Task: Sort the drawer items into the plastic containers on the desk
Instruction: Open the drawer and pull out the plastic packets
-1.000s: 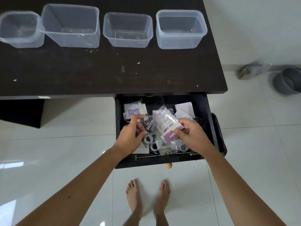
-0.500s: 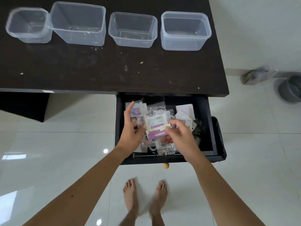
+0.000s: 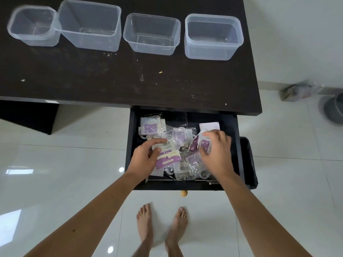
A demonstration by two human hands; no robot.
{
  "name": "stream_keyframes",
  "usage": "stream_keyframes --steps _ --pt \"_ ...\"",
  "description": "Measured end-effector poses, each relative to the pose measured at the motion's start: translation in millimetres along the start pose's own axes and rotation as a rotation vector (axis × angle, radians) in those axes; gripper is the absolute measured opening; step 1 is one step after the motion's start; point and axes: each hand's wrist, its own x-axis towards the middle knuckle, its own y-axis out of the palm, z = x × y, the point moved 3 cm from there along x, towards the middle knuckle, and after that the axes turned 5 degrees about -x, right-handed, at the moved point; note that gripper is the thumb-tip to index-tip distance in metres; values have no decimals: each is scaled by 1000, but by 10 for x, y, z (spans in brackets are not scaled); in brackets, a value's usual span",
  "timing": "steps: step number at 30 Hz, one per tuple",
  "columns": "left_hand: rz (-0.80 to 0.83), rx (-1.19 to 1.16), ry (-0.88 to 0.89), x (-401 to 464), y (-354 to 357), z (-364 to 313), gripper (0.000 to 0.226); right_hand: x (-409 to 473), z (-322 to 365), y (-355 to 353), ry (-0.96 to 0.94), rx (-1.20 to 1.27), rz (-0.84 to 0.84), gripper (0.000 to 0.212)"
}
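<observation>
The open black drawer (image 3: 132, 145) under the desk holds several clear packets with purple and white cards. My left hand (image 3: 143, 158) grips one packet with a purple-and-cream card (image 3: 168, 154) at the drawer's left side. My right hand (image 3: 217, 151) closes its fingers on another purple-card packet (image 3: 199, 144) at the right side. Several clear plastic containers stand empty in a row along the desk's far side: a small rounded one (image 3: 32, 26), a tall one (image 3: 91, 25), a shallow one (image 3: 151, 34) and a square one (image 3: 213, 37).
The dark desk top (image 3: 111, 76) carries small crumbs. The drawer has a wooden knob (image 3: 184, 193) at its front. A black bin (image 3: 248, 162) sits right of the drawer. A grey bucket (image 3: 334, 110) and a bag (image 3: 300, 89) lie on the floor. My bare feet (image 3: 161, 225) stand below.
The purple-and-cream packet passed from my right hand to my left hand. My right hand moved right and took hold of another packet.
</observation>
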Motion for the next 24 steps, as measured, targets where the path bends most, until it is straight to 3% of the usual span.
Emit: stream_keyframes --steps 3,7,12,16,19,24 --pt "-1 27 -18 -3 13 42 32 129 -204 24 -52 -196 13 60" --pt "-38 29 -28 15 10 23 30 146 -242 -35 -108 -60 27 22" --pt "-71 -21 -30 57 39 4 27 133 -99 -314 33 400 46 14" --pt "-6 -83 -36 58 130 -87 47 153 122 -350 80 580 146 9" --pt "51 -186 -83 61 239 -168 42 121 270 -229 99 615 236 6" --pt "-74 -231 -51 96 167 -160 31 34 215 -76 61 469 278 4"
